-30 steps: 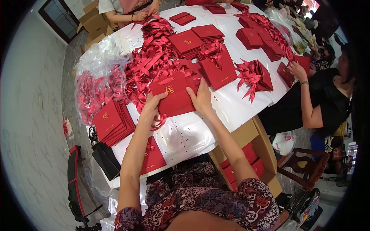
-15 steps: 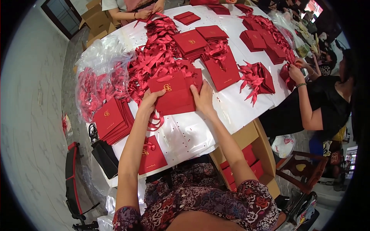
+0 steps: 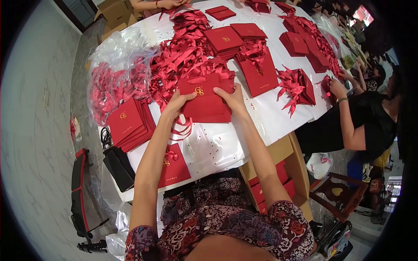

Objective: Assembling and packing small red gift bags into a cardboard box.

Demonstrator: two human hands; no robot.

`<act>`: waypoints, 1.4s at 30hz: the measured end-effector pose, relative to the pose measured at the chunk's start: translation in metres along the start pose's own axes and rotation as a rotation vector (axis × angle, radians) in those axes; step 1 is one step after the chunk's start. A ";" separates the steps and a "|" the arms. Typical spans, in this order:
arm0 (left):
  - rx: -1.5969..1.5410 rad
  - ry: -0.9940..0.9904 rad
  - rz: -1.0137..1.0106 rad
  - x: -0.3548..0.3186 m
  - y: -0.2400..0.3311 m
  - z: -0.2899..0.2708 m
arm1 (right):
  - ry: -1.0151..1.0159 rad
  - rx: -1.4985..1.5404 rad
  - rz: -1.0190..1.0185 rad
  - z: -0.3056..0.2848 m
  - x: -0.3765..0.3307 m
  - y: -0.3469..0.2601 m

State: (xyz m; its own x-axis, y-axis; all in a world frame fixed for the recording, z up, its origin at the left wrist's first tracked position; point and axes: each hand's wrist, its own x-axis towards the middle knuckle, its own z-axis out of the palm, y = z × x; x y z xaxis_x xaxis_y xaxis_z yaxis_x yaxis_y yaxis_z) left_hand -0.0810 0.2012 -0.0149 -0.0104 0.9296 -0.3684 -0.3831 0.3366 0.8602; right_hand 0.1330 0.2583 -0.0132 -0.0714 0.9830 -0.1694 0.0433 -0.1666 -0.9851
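Both hands are pressed on a small stack of red paper bags (image 3: pixel 204 102) lying flat near the middle of the white table (image 3: pixel 278 124). The left hand (image 3: pixel 176 104) clasps the stack's left edge, fingers curled over the top; the right hand (image 3: pixel 233 98) clasps the right edge the same way. A heap of red ribbons (image 3: pixel 183 58) lies just beyond the stack, touching it, and another pile of red bags (image 3: pixel 128 124) sits to the left. Across the table a person in black (image 3: pixel 365 126) handles something red, too small to make out.
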 end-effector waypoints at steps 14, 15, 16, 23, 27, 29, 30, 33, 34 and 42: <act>0.934 0.085 0.507 -0.052 -0.043 -0.020 | -0.111 -0.577 -0.460 -0.065 -0.091 -0.110; 0.855 0.176 0.571 -0.055 -0.045 -0.015 | -0.146 -0.674 -0.486 -0.071 -0.097 -0.114; 0.774 0.265 0.631 -0.059 -0.044 -0.007 | -0.179 -0.772 -0.509 -0.076 -0.104 -0.117; 0.403 -0.078 0.757 -0.083 -0.016 0.050 | -0.338 -0.906 -0.456 -0.062 -0.132 -0.098; 0.276 -0.111 0.660 -0.086 -0.028 0.050 | -0.350 -0.882 -0.485 -0.067 -0.141 -0.097; 0.306 -0.127 0.635 -0.086 -0.029 0.050 | -0.340 -0.929 -0.491 -0.075 -0.146 -0.094; 0.336 -0.139 0.616 -0.087 -0.029 0.050 | -0.364 -0.828 -0.485 -0.079 -0.150 -0.091; 0.299 -0.148 0.623 -0.090 -0.036 0.055 | -0.402 -0.752 -0.505 -0.081 -0.159 -0.093; 0.299 -0.146 0.618 -0.092 -0.041 0.058 | -0.418 -0.777 -0.537 -0.080 -0.162 -0.094; 0.040 -0.243 0.442 -0.107 -0.050 0.066 | -0.195 -0.876 -0.670 -0.068 -0.149 -0.072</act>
State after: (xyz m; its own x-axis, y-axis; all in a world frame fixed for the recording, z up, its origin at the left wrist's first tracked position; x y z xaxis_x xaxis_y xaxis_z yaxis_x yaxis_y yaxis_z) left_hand 0.0005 0.0947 0.0054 0.0532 0.9910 0.1228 -0.3549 -0.0961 0.9299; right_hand 0.2081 0.1287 0.0848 -0.4955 0.8115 0.3098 0.6181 0.5800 -0.5307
